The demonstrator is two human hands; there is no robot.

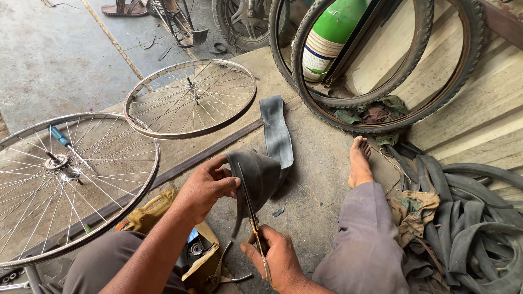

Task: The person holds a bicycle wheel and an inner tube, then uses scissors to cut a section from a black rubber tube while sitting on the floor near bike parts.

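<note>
- Sitting on the concrete floor (321,174), a person is cutting a strip of black inner tube (261,169).
- The left hand (204,188) is pinching the tube's folded edge, holding it up.
- The right hand (278,258) is gripping scissors (251,212), blades running up into the rubber.
- Two bare spoked wheels (190,98) are lying to the left; old tyres (381,60) are leaning beyond the bare foot (359,160).
</note>
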